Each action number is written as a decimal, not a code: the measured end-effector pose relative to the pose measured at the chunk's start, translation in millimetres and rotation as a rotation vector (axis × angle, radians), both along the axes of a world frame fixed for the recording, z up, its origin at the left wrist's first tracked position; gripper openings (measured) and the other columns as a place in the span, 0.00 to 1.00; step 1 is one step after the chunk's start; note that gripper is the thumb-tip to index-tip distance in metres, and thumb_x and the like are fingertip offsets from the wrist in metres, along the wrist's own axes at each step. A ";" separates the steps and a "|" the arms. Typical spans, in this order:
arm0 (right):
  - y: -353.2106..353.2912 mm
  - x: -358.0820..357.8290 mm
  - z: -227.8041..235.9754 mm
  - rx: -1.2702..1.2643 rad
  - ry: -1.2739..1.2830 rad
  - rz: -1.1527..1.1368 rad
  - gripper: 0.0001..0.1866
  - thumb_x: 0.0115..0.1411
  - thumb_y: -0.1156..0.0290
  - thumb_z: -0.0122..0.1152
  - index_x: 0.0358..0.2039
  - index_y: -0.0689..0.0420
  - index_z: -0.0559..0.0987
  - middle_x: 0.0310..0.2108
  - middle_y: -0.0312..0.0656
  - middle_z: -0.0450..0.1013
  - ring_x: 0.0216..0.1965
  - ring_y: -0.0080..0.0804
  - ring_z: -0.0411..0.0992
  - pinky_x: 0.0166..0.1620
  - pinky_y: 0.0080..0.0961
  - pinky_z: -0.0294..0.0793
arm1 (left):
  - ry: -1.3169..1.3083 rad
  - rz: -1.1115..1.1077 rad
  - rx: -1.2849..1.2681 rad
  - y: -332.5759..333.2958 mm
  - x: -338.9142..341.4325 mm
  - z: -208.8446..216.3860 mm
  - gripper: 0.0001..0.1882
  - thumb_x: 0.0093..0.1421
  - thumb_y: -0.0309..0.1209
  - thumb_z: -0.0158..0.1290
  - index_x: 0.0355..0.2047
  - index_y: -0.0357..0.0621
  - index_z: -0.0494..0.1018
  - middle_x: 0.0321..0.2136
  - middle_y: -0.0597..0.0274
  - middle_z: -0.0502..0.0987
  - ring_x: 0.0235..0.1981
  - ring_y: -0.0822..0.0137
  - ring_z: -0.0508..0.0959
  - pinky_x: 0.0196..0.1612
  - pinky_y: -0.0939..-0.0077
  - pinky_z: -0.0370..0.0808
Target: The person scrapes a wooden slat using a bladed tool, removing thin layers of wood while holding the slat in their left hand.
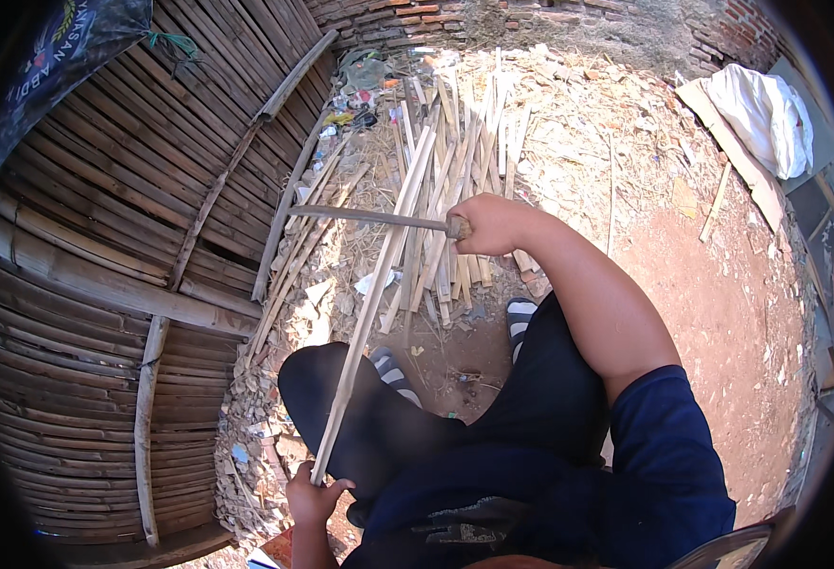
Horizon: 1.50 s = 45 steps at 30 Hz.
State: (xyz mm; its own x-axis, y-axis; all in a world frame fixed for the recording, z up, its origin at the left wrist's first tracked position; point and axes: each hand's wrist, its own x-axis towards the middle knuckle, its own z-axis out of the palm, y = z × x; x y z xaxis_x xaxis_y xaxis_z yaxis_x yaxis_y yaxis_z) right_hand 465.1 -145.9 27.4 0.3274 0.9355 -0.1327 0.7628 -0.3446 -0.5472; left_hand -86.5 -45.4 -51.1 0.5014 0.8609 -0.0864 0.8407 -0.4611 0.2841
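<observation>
My right hand (pixel 493 224) grips the handle of a long knife (pixel 365 217), its blade reaching left across a long pale bamboo strip (pixel 374 294). My left hand (pixel 313 495) holds the near end of that strip down by my left knee. The strip slants up and away over my leg toward a pile of split bamboo strips (pixel 455 161) on the ground. I sit with dark trousers and striped sandals (pixel 393 372) on the dirt.
A woven bamboo wall (pixel 104 247) with poles fills the left. A brick wall (pixel 531 19) runs along the back. White cloth (pixel 763 114) lies on a board at the right. Shavings and litter cover the reddish dirt (pixel 711 313).
</observation>
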 end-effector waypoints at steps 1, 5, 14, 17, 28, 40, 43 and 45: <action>1.2 -12.8 0.1 -0.033 -0.042 0.091 0.22 0.52 0.59 0.69 0.46 0.55 0.83 0.41 0.52 0.80 0.46 0.51 0.78 0.50 0.43 0.77 | 0.006 -0.013 0.014 0.0 1.8 1.5 0.41 0.28 0.57 0.78 0.34 0.37 0.77 0.15 0.56 0.76 0.18 0.53 0.80 0.25 0.62 0.77; 9.6 -65.2 10.9 -0.066 -0.191 0.363 0.20 0.51 0.60 0.68 0.44 0.54 0.82 0.37 0.52 0.80 0.44 0.53 0.78 0.47 0.46 0.76 | -0.007 -0.014 0.039 -3.4 1.0 4.5 0.41 0.29 0.58 0.78 0.33 0.37 0.77 0.14 0.56 0.76 0.17 0.54 0.79 0.23 0.63 0.76; 11.9 29.7 -14.6 -0.016 0.115 -0.198 0.23 0.50 0.59 0.70 0.44 0.58 0.82 0.40 0.53 0.80 0.46 0.52 0.77 0.49 0.43 0.76 | 0.017 -0.027 0.067 -4.4 3.3 10.3 0.41 0.30 0.60 0.76 0.33 0.38 0.78 0.15 0.55 0.76 0.20 0.50 0.81 0.26 0.60 0.77; 8.6 14.5 -13.8 -0.009 0.195 0.044 0.24 0.50 0.57 0.71 0.44 0.58 0.82 0.39 0.53 0.80 0.46 0.51 0.77 0.50 0.42 0.75 | -0.005 -0.017 0.049 -3.1 2.2 3.7 0.40 0.29 0.60 0.76 0.32 0.38 0.78 0.15 0.56 0.76 0.19 0.51 0.80 0.24 0.61 0.76; 12.6 10.4 -2.5 -0.129 0.056 0.084 0.27 0.52 0.55 0.69 0.49 0.57 0.81 0.42 0.54 0.80 0.47 0.52 0.78 0.50 0.43 0.76 | -0.015 -0.048 0.068 -1.5 -5.7 -3.0 0.42 0.29 0.63 0.74 0.32 0.39 0.77 0.13 0.56 0.75 0.18 0.51 0.79 0.23 0.61 0.76; 11.4 -64.4 10.1 -0.005 -0.210 0.343 0.19 0.54 0.56 0.69 0.43 0.51 0.82 0.33 0.52 0.79 0.40 0.55 0.78 0.43 0.49 0.76 | 0.021 0.013 0.002 -4.3 2.5 5.5 0.40 0.29 0.59 0.77 0.31 0.38 0.77 0.13 0.56 0.75 0.17 0.52 0.79 0.24 0.62 0.76; 8.6 -58.0 19.9 -0.061 -0.169 0.390 0.21 0.52 0.56 0.70 0.45 0.51 0.82 0.36 0.49 0.80 0.43 0.53 0.78 0.46 0.47 0.76 | -0.025 -0.001 0.055 -6.3 1.6 2.2 0.40 0.28 0.59 0.77 0.31 0.39 0.77 0.14 0.55 0.75 0.18 0.51 0.79 0.24 0.62 0.76; 5.0 -19.7 16.1 -0.066 -0.091 0.207 0.24 0.53 0.57 0.70 0.48 0.54 0.82 0.40 0.51 0.80 0.46 0.51 0.78 0.50 0.44 0.76 | -0.040 -0.024 0.084 -6.0 -1.4 -2.6 0.39 0.28 0.59 0.77 0.30 0.39 0.77 0.15 0.55 0.75 0.18 0.51 0.80 0.24 0.62 0.76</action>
